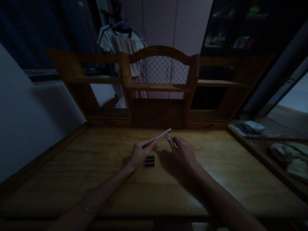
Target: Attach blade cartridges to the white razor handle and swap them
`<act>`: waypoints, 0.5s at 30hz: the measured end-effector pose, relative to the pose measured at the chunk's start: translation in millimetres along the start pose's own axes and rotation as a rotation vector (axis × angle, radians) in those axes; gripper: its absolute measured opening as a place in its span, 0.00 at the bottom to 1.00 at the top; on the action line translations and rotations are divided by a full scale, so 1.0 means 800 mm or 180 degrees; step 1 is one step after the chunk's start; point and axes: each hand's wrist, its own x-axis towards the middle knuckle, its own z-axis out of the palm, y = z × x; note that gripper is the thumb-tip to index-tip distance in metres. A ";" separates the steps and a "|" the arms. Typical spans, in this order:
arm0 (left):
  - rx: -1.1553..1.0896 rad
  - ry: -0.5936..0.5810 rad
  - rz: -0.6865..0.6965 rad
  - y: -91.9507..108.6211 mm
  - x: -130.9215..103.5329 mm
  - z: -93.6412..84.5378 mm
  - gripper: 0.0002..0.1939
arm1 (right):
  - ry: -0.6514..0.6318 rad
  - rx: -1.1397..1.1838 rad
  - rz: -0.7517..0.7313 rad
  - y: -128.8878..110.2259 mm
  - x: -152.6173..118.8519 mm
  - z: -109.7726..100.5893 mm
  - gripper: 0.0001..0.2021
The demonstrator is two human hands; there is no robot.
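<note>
My left hand is closed around a long thin pale strip that slants up to the right, fingers and thumb pinching its lower end. In my right hand is a small black-and-silver tool, its bent tip close under the strip's far end; whether they touch I cannot tell. Just below my left fingers, a small case with dark bars lies on the wooden desk. The dim light hides what exactly the strip and the tool are.
A wooden shelf unit rises along the desk's back edge. Clothes on a hanger hang behind it, before a pale cupboard. A white wall borders the left; folded cloth and a plastic packet lie beyond the right edge.
</note>
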 end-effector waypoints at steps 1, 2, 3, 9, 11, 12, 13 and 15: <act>0.0010 0.0015 0.0008 0.000 0.000 0.000 0.18 | 0.0011 -0.0002 0.0003 -0.001 0.000 -0.001 0.17; 0.0018 0.0016 0.0022 0.000 0.000 0.000 0.18 | 0.0030 -0.0004 0.0016 -0.001 0.000 -0.001 0.17; 0.0022 0.0014 0.0039 -0.001 0.001 0.001 0.18 | 0.0048 -0.0003 0.0029 0.000 0.000 -0.002 0.16; 0.0045 0.0002 0.0057 -0.006 0.001 0.000 0.18 | 0.0037 0.0046 0.0023 0.001 0.000 -0.004 0.16; 0.0048 0.0035 0.0066 -0.006 0.000 0.000 0.18 | 0.0049 0.0040 0.0039 0.002 0.000 -0.004 0.17; 0.0049 0.0047 0.0069 -0.005 0.000 0.000 0.18 | 0.0062 0.0030 0.0056 0.002 0.001 -0.005 0.17; 0.0049 0.0052 0.0069 -0.004 0.000 0.000 0.18 | 0.0077 0.0012 0.0075 0.003 0.001 -0.005 0.17; 0.0051 0.0051 0.0060 -0.001 -0.001 0.000 0.19 | 0.0108 -0.0047 0.0104 0.005 0.002 -0.006 0.18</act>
